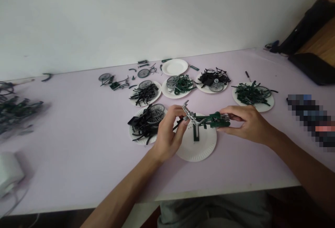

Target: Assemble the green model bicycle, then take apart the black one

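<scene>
A partly built green and grey model bicycle frame (206, 119) hangs just above a white paper plate (199, 147) near the table's front. My left hand (167, 135) is closed, its fingertips pinching the grey fork end of the frame. My right hand (244, 123) is closed around the green rear end. A dark green strut points down from the frame toward the plate.
Several paper plates hold model parts: black pieces with a wheel (145, 123), black strips (146, 93), green parts (179, 85), black parts (213, 80), green parts (252, 95). One plate (174, 67) holds nothing. Loose parts (115, 81) lie behind. A white device (9, 172) sits at left.
</scene>
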Available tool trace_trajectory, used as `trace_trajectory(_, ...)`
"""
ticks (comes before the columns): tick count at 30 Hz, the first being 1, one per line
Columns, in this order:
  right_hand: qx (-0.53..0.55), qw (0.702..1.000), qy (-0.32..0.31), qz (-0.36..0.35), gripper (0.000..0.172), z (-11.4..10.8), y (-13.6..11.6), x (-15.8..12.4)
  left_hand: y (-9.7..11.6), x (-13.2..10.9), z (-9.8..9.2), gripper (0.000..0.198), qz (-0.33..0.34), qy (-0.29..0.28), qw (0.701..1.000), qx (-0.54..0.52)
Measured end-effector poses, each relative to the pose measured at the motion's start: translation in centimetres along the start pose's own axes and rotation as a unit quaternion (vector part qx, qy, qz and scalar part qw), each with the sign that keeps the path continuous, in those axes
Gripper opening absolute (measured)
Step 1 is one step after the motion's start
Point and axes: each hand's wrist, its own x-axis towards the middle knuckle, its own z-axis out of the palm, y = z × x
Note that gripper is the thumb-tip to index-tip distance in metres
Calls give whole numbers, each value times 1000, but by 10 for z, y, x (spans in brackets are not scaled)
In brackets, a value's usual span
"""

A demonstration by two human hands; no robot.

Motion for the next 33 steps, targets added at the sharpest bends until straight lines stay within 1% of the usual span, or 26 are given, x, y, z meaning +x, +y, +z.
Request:
trace_trajectory(5, -35, 999, -1, -3, 38, -1, -3, 1, 2, 1, -2, 12, -21, -4, 1000, 18)
trace_trajectory(7, -44, 999, 2, -12, 37, -1, -3, 1, 1, 1, -2, 12, -29, -3, 999, 17)
trace_trajectory(11, -33, 999, 2, -29, 32, 0, -3, 0, -1, 1, -3, 9, -21, 8, 1000, 18)
trace_trajectory(13, -18, 1000, -6, -20, 33, 0, -3, 0, -1, 1, -4, 9, -29, 2, 999, 31)
trace_trajectory(18, 7, 999, -35, 22, 44, 0, -2, 0, 2, 0, -6, 6, -64, -19, 997, 35)
trace_trajectory(21, 23, 998, -52, 26, 39, 0, 0, -1, 4, 1, -7, 6, -67, -29, 996, 43)
trace_trajectory(23, 19, 998, -51, 19, 39, 1, 2, -1, 3, 3, -8, 8, -68, -42, 995, 59)
trace_trajectory(26, -9, 1000, -28, 2, 40, 1, 6, -1, 0, 6, -13, 10, -44, -72, 992, 99)
trace_trajectory(29, -32, 999, -24, 0, 39, 1, 9, -1, 0, 7, -21, 12, -1, -82, 980, 179)
trace_trajectory(31, -34, 999, -25, 4, 39, 0, 11, 0, 4, 5, -28, 11, 16, -62, 967, 245)
trace_trajectory(33, -34, 999, -28, 16, 38, -2, 11, 1, 13, 0, -33, 7, 50, -23, 951, 305)
